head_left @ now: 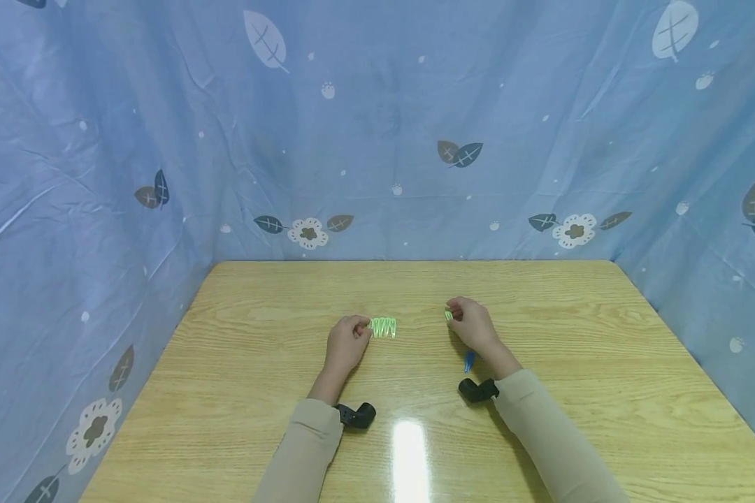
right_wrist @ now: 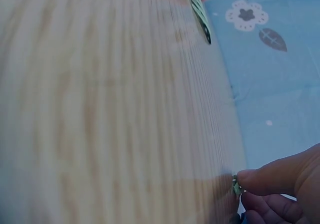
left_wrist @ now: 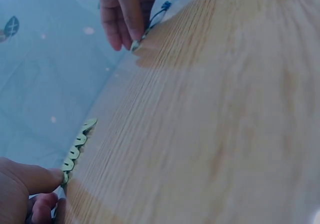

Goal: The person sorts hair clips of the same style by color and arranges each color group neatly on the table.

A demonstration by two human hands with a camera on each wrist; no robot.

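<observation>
Several light green hair clips (head_left: 384,327) lie side by side in a row on the wooden table. At the row's left end, my left hand (head_left: 349,342) pinches the endmost green clip (left_wrist: 65,177) between thumb and fingers. To the right and apart from the row, my right hand (head_left: 475,325) holds another green hair clip (head_left: 449,316) by its fingertips, close to the tabletop. That clip (right_wrist: 236,185) is mostly covered by the thumb in the right wrist view. A blue hair clip (head_left: 469,360) lies just below the right hand, partly hidden by the wrist.
The wooden table (head_left: 258,293) runs back to a blue patterned curtain (head_left: 377,126) that encloses the back and both sides. A bright light reflection (head_left: 410,461) shows near the front. Black wrist cameras (head_left: 357,416) are worn on both wrists.
</observation>
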